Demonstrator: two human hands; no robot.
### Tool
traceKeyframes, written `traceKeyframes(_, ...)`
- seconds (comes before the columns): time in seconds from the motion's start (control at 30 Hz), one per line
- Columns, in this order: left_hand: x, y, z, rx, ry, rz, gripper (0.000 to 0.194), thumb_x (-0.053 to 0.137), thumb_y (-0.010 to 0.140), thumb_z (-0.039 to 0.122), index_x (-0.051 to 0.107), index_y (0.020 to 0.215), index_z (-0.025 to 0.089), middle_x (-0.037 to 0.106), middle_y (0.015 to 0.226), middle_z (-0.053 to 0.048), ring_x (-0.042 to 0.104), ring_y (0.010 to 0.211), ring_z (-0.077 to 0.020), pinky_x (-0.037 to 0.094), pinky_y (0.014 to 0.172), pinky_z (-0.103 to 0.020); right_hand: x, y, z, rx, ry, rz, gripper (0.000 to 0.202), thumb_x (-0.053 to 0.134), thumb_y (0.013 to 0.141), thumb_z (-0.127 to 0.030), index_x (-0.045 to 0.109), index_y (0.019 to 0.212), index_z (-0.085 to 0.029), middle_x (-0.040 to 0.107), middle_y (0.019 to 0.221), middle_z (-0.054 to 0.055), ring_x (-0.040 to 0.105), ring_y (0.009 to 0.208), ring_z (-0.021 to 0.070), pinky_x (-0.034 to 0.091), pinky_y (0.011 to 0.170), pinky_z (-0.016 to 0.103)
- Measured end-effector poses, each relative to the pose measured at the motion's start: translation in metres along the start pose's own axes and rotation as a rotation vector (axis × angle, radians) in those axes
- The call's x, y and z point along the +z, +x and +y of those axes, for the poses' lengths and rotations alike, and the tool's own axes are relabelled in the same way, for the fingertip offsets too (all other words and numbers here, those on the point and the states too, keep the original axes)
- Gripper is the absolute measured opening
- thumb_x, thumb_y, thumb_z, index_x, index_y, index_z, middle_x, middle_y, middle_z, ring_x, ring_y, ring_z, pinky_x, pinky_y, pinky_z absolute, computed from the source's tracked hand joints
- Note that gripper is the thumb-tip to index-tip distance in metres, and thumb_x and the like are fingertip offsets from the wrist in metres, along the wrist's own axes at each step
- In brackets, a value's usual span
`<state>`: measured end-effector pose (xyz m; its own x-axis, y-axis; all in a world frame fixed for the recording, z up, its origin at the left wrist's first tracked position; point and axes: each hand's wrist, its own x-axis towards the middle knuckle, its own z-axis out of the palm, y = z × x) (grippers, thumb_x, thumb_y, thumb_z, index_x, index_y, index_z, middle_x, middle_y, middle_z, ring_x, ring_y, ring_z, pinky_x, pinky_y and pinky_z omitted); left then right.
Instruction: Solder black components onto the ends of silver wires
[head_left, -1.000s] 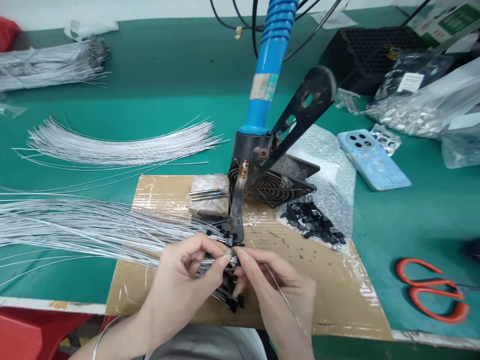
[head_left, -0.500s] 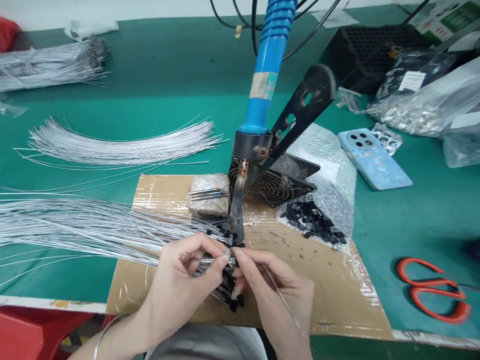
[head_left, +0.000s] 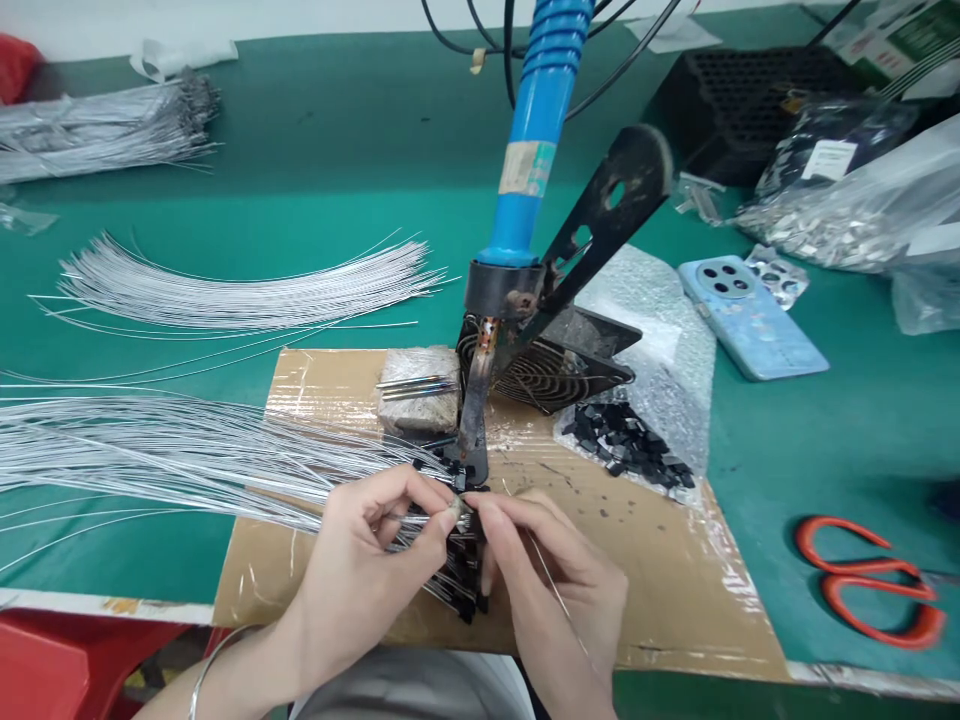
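Observation:
Over the cardboard, my left hand pinches a small pale metallic piece between thumb and forefinger. Close on its right, my right hand has thumb and forefinger pressed together at that piece. A thin silvery wire runs through the right hand's fingers and trails down along the palm; where its upper end leads is unclear. Under both hands lie the black-tipped ends of a long bundle of grey wires. Just above the fingertips, a blue-handled soldering iron points downward in a black metal stand.
A wrapped block with thin metal rods stands left of the iron's tip. Small black pieces lie on bubble wrap. Rightward are a phone and red-handled scissors. Another wire bundle lies behind.
My right hand has turned slightly, and its lower fingers have drawn back from the black wire ends. The left hand keeps its pinch, nearly unmoved.

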<state>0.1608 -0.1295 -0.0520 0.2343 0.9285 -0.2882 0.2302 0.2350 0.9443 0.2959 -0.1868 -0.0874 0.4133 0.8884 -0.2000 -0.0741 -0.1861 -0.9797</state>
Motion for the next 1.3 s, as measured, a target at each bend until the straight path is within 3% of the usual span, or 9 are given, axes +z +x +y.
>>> traceKeyframes(0.13, 0.001, 0.002, -0.002, 0.007, 0.003, 0.037, 0.013, 0.068, 0.083, 0.019, 0.070, 0.071, 0.016, 0.076, 0.079, -0.006, 0.068, 0.069, -0.0133, 0.050, 0.060, -0.019, -0.005, -0.003, 0.004, -0.131, -0.078, -0.007, 0.040, 0.042, 0.111, -0.043, 0.077, 0.124, -0.029, 0.049, 0.072, -0.002, 0.048, 0.062, 0.0135, 0.042, 0.058, 0.028)
traceKeyframes(0.3, 0.002, 0.004, -0.001, 0.030, -0.022, 0.067, 0.012, 0.068, 0.083, 0.017, 0.071, 0.071, 0.016, 0.077, 0.079, -0.005, 0.070, 0.073, -0.0127, 0.051, 0.064, -0.018, -0.006, -0.008, -0.006, -0.048, -0.166, 0.034, 0.033, 0.043, 0.111, -0.037, 0.058, 0.139, -0.029, 0.060, 0.069, -0.006, 0.051, 0.059, 0.0135, 0.041, 0.060, 0.028)
traceKeyframes(0.4, 0.003, 0.005, 0.000, 0.035, 0.003, 0.075, 0.013, 0.067, 0.084, 0.018, 0.071, 0.071, 0.016, 0.077, 0.078, -0.005, 0.069, 0.071, -0.0128, 0.051, 0.063, -0.019, -0.010, -0.007, -0.009, -0.092, -0.280, 0.062, 0.016, 0.048, 0.108, -0.035, 0.061, 0.112, -0.027, 0.060, 0.067, -0.007, 0.052, 0.060, 0.0136, 0.040, 0.062, 0.027)
traceKeyframes(0.47, 0.003, 0.006, 0.001, 0.031, 0.031, 0.078, 0.014, 0.066, 0.084, 0.020, 0.070, 0.071, 0.016, 0.077, 0.079, -0.006, 0.067, 0.069, -0.0129, 0.050, 0.061, -0.020, -0.014, -0.005, -0.009, -0.156, -0.333, 0.051, 0.025, 0.049, 0.107, -0.032, 0.053, 0.083, -0.025, 0.053, 0.067, -0.005, 0.048, 0.060, 0.0130, 0.039, 0.061, 0.027)
traceKeyframes(0.53, 0.003, 0.006, 0.001, 0.024, 0.054, 0.083, 0.014, 0.065, 0.084, 0.021, 0.070, 0.072, 0.016, 0.077, 0.079, -0.006, 0.066, 0.067, -0.0131, 0.049, 0.059, -0.021, -0.015, -0.003, -0.009, -0.229, -0.334, 0.026, 0.034, 0.050, 0.106, -0.029, 0.046, 0.073, -0.023, 0.050, 0.073, -0.004, 0.047, 0.064, 0.0128, 0.039, 0.064, 0.027)
traceKeyframes(0.7, 0.004, 0.009, 0.002, 0.019, 0.078, 0.085, 0.015, 0.063, 0.085, 0.024, 0.069, 0.073, 0.017, 0.076, 0.078, -0.006, 0.065, 0.066, -0.0145, 0.046, 0.056, -0.023, -0.008, -0.002, -0.013, -0.299, -0.208, 0.016, 0.026, 0.056, 0.103, -0.021, 0.054, 0.078, -0.024, 0.073, 0.114, 0.002, 0.069, 0.104, 0.0177, 0.048, 0.090, 0.030)
traceKeyframes(0.9, 0.003, 0.013, 0.002, 0.010, 0.087, 0.088, 0.015, 0.064, 0.084, 0.026, 0.069, 0.073, 0.017, 0.075, 0.079, -0.006, 0.065, 0.067, -0.0157, 0.044, 0.056, -0.024, -0.006, -0.003, -0.017, -0.192, -0.174, 0.014, 0.024, 0.063, 0.100, -0.025, 0.055, 0.078, -0.025, 0.082, 0.114, 0.002, 0.074, 0.081, 0.0135, 0.053, 0.078, 0.026)
traceKeyframes(1.13, 0.002, 0.017, 0.003, -0.001, 0.117, 0.088, 0.015, 0.063, 0.084, 0.026, 0.069, 0.074, 0.017, 0.075, 0.080, -0.006, 0.060, 0.063, -0.0141, 0.038, 0.053, -0.024, -0.006, 0.004, -0.017, -0.169, -0.157, 0.002, 0.025, 0.063, 0.099, -0.025, 0.055, 0.074, -0.024, 0.083, 0.115, 0.002, 0.077, 0.083, 0.0165, 0.054, 0.071, 0.026)
traceKeyframes(1.3, 0.000, 0.019, 0.005, -0.030, 0.106, 0.083, 0.015, 0.064, 0.083, 0.026, 0.069, 0.073, 0.017, 0.076, 0.082, -0.007, 0.062, 0.066, -0.0154, 0.036, 0.054, -0.025, -0.005, 0.009, -0.018, -0.114, -0.081, -0.012, 0.025, 0.065, 0.097, -0.024, 0.057, 0.073, -0.023, 0.083, 0.115, 0.004, 0.079, 0.089, 0.0178, 0.058, 0.077, 0.026)
